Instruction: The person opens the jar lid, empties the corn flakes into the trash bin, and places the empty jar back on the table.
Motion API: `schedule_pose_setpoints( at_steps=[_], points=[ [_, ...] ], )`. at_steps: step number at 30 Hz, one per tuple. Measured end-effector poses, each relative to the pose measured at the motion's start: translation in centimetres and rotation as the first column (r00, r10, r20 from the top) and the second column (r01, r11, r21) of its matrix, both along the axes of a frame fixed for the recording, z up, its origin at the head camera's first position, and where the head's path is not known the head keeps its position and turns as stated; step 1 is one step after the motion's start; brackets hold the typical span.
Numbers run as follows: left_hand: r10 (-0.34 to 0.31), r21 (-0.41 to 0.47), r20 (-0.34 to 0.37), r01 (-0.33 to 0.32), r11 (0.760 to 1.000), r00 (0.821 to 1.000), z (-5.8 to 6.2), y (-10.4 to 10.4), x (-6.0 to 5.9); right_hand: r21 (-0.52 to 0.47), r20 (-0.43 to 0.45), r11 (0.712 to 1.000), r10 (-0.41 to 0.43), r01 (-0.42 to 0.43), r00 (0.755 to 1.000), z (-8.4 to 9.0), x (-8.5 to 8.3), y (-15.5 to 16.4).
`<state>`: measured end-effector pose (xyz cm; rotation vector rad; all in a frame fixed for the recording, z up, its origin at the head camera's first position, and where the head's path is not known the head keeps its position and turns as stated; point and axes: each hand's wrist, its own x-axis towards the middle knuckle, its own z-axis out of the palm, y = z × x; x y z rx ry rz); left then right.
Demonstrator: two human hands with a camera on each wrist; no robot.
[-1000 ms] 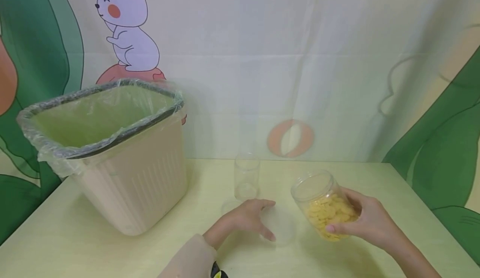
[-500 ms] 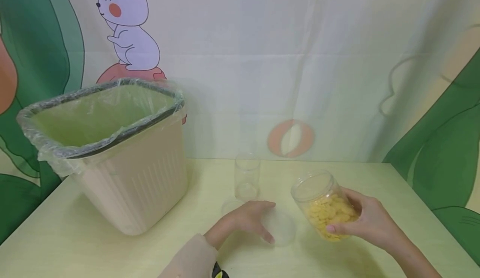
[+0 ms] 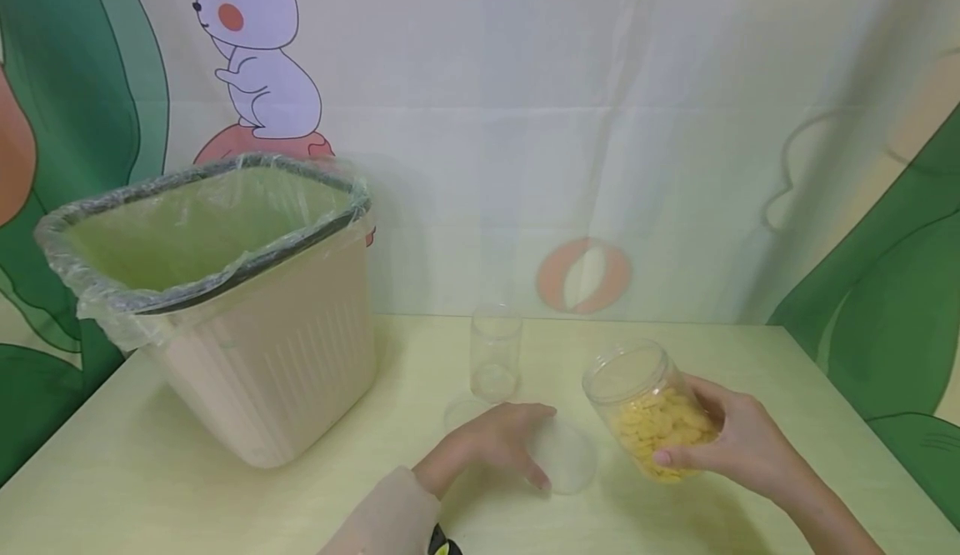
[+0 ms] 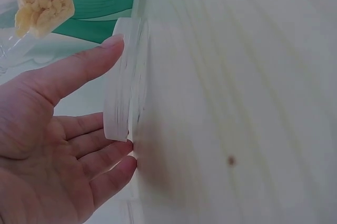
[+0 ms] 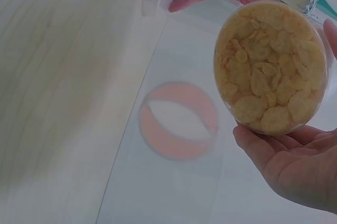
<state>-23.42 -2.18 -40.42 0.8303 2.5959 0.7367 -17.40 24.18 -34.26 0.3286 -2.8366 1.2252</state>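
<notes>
Head view: at the right of the table [image 3: 423, 363], the right hand [image 3: 738, 447] grasps a clear jar [image 3: 660, 422] of yellow flakes, thumb on the near side, fingers mostly hidden behind. The jar is held tilted above the tabletop. Its long axis slants: the open mouth points up and to the left, the base down and to the right. The flakes lie in the base end, and the right wrist view looks straight at that base, filled edge to edge with them.

Left of the jar, the left hand [image 3: 498, 438] spreads its thumb and fingers around the left part of a round translucent lid [image 3: 570, 455] low at the tabletop; whether it clasps the lid or only touches it cannot be told.

Just beyond, a second clear jar [image 3: 495, 355] stands upright, its long axis vertical. Far left is a beige bin [image 3: 262, 363] with a clear liner [image 3: 105, 322] folded over its rim, mouth upward.

Behind, the backdrop [image 3: 675, 122] carries a printed white rabbit [image 3: 270, 92] facing left. Faint orange marks at its top edge are cut off, too little showing to read.
</notes>
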Motion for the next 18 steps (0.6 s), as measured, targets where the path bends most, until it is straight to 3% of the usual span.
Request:
schedule_pose_setpoints(
  at_steps=[18],
  points=[
    [0.009,-0.055,0.007,-0.008,0.998,1.000,0.11,0.51,0.33,0.005,0.010,1.000,-0.005,0.005,1.000,0.00,0.10,0.07]
  ],
)
